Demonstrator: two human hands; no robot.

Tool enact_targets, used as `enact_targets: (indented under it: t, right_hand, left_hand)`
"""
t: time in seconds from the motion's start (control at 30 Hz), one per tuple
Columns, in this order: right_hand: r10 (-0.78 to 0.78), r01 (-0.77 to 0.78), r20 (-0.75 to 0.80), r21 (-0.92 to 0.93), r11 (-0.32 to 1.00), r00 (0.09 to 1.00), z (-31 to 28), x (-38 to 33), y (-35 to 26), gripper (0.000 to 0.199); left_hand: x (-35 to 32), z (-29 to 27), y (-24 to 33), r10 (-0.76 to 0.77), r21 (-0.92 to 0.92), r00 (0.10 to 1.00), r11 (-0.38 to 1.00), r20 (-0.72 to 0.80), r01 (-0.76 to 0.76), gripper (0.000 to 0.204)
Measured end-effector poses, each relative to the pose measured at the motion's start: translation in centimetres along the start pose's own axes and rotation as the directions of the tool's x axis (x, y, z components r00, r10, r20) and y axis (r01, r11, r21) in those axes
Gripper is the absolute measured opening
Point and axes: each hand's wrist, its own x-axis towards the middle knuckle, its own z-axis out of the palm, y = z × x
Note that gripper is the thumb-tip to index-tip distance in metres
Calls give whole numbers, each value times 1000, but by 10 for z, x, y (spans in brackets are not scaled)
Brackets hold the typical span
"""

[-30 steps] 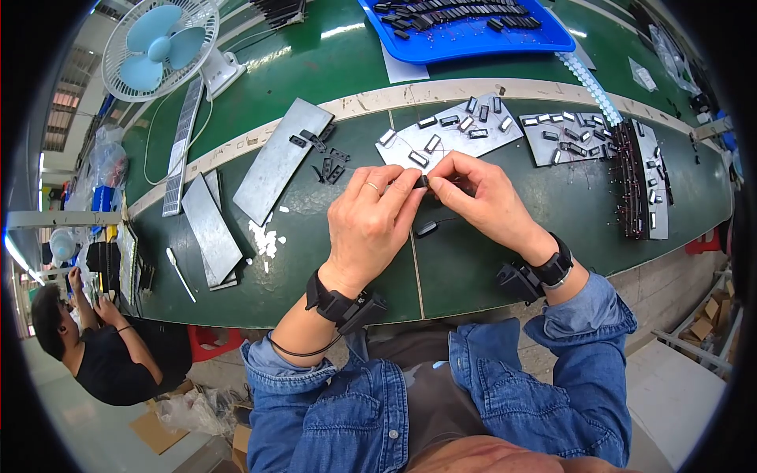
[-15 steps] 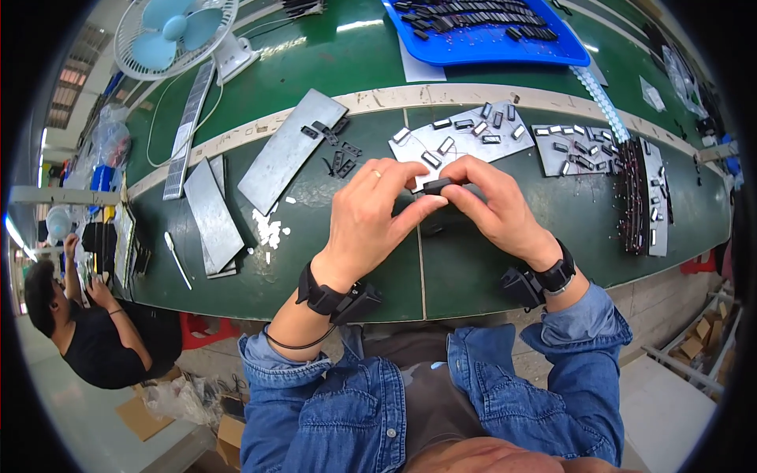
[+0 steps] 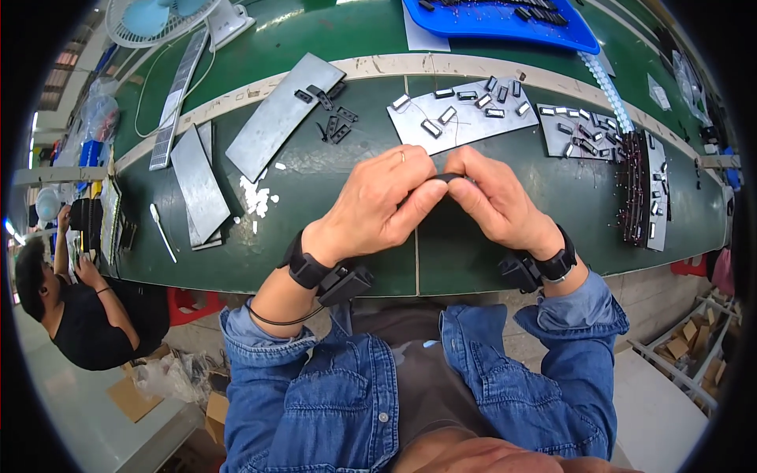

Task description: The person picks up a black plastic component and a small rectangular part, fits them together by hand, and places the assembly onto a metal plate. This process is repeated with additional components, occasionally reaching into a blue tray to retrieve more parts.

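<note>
Both the left hand (image 3: 377, 206) and right hand (image 3: 497, 203) pinched one small black part (image 3: 447, 178) over the green bench (image 3: 331, 236), where a slackened fingertip grip risked dropping it.

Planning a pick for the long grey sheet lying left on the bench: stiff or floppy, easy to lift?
The grey sheet likely stays stiff: its edges look straight. It looks thin and lies flat on the green bench, so fingers may struggle to get under it; sliding it to the bench edge probably helps. Probably light.
</note>
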Motion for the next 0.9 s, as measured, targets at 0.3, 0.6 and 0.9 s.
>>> enact_targets:
  t: [0.3, 0.6, 0.9]
  right_hand:
    - [62, -55, -113, 64, 996, 992, 3, 5, -4, 27]
    - [-120, 115, -22, -162, 980, 993, -4, 0, 5, 29]
    - [306, -337, 143, 365, 868, 941, -5, 1, 1, 16]
  left_hand:
    - [-17, 2, 11, -525, -225, 839, 809, 139, 543, 26]
    - [-32, 17, 9, -249, 158, 968, 956, -17, 248, 20]
    - [-34, 18, 4, -117, 206, 990, 970, -78, 131, 15]
